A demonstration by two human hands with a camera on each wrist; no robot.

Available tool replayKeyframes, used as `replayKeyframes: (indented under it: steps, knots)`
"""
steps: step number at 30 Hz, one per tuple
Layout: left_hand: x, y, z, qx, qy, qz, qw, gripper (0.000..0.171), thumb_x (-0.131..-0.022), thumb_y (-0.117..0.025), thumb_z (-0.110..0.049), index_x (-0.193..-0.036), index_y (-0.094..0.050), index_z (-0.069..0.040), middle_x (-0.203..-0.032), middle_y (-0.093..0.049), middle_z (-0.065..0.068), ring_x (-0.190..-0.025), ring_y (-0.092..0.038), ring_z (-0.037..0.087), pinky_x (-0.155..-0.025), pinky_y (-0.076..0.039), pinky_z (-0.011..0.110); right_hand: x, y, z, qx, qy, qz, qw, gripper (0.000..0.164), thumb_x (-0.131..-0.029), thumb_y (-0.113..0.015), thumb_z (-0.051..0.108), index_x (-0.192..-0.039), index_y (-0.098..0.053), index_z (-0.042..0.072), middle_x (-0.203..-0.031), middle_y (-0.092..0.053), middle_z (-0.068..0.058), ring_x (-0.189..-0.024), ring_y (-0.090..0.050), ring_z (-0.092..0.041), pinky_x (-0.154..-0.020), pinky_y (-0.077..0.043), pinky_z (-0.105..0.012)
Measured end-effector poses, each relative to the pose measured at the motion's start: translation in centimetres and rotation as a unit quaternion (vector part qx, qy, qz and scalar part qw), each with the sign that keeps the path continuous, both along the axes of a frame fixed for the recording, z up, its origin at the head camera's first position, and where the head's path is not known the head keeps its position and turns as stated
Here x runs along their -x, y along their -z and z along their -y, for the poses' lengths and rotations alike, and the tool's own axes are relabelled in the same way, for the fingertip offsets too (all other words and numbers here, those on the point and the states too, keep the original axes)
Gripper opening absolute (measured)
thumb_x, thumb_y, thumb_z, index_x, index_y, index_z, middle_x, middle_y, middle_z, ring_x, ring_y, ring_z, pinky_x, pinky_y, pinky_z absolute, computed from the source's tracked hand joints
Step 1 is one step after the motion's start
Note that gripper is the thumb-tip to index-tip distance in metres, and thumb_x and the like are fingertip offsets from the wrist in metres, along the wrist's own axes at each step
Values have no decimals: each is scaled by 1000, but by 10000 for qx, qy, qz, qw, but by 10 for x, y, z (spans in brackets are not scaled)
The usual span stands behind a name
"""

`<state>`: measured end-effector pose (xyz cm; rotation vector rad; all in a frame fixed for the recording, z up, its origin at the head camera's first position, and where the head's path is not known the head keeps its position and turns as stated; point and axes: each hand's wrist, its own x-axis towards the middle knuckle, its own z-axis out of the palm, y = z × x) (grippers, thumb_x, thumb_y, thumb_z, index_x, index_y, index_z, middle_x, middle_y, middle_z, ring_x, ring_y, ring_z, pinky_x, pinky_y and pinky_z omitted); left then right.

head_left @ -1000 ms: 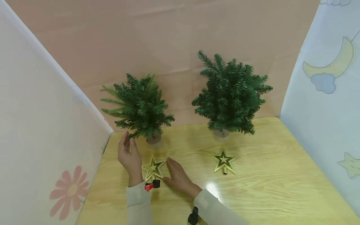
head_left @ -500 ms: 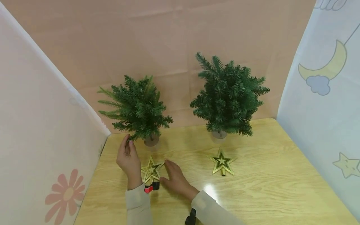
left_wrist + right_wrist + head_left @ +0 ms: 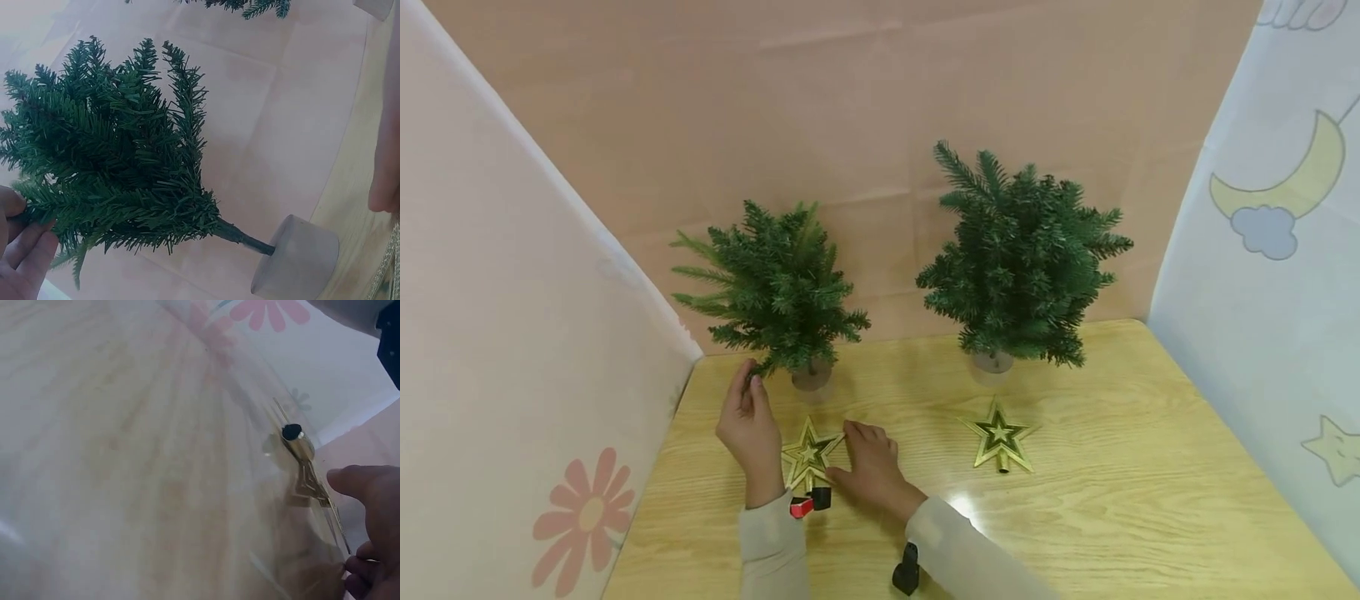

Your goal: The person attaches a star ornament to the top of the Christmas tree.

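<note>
On the left of the table stands a small artificial Christmas tree (image 3: 782, 287) with a round pale base (image 3: 300, 259). My left hand (image 3: 752, 433) pinches the tip of one of its low branches, and the fingertips (image 3: 37, 253) show against the needles. A gold star tree topper (image 3: 807, 452) lies in front of this tree, between my hands. My right hand (image 3: 872, 467) is at its right side, index fingertip by one point and thumb by a lower one. In the right wrist view the thumb (image 3: 350, 480) stands apart from the fingers, beside the topper's hollow socket (image 3: 299, 442).
A second, fuller tree (image 3: 1026, 262) stands at the back right. Before it lies another gold star topper (image 3: 998, 435). The wooden table (image 3: 1112, 500) is bounded by a pink backdrop (image 3: 850, 100) behind and printed white cloths at both sides.
The left hand's fingertips have closed on the branch tip. My right thumb has moved slightly left, nearer the star, and the other fingers are more bent. The head view has shifted slightly.
</note>
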<state>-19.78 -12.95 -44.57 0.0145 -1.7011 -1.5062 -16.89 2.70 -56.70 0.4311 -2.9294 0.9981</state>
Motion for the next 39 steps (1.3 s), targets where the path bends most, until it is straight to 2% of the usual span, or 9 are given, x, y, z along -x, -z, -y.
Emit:
replayKeyframes:
  steps: [2, 10, 17, 27, 33, 39]
  knots:
    - [-5, -8, -4, -7, -8, 7, 10000, 27, -96, -57, 5, -121, -66, 4, -119, -66, 19, -110, -64, 29, -89, -52, 21, 3, -4, -1, -198, -8, 103, 9998, 82, -87, -67, 53, -149, -39, 9, -148, -41, -7, -131, -35, -29, -90, -33, -48]
    - [-5, -12, -7, -83, 85, -44, 9999, 26, -96, -56, 5, -120, -66, 7, -119, -66, 18, -111, -63, 31, -90, -52, 22, 10, -16, -3, -494, -142, 257, 9983, 88, -83, -71, 55, -150, -38, 10, -147, -40, -7, -130, -35, -27, -85, -34, -45]
    - [-7, -12, -7, 47, -45, -1, 10000, 25, -96, -56, 5, -119, -66, 7, -118, -67, 17, -110, -63, 30, -90, -52, 22, 9, -16, -3, -560, -199, 272, 9979, 86, -79, -76, 52, -148, -43, 12, -143, -42, -6, -128, -35, -27, -84, -33, -45]
    - [-7, -12, -7, -32, -73, -25, 10000, 24, -97, -56, 3, -118, -66, 7, -118, -67, 18, -109, -64, 31, -89, -53, 26, 9, -15, -4, -803, -263, 332, 9959, 77, -78, -77, 53, -142, -52, 19, -135, -45, -2, -122, -36, -25, -78, -31, -38]
    - [-7, -11, -5, 34, -198, 8, 9998, 25, -96, -57, 5, -119, -67, 5, -117, -67, 17, -106, -65, 31, -85, -53, 18, 8, -17, -5, -788, -299, 371, 9958, 79, -73, -81, 53, -140, -54, 21, -118, -47, 0, -106, -38, -22, -72, -27, -35]
    - [-7, -11, -4, 69, -121, -67, 9999, 25, -95, -57, 8, -118, -66, 7, -117, -67, 19, -105, -65, 34, -86, -53, 19, 8, -12, -3, -524, -148, 460, 9975, 75, -71, -83, 48, -136, -56, 20, -104, -43, 4, -96, -35, -19, -72, -25, -34]
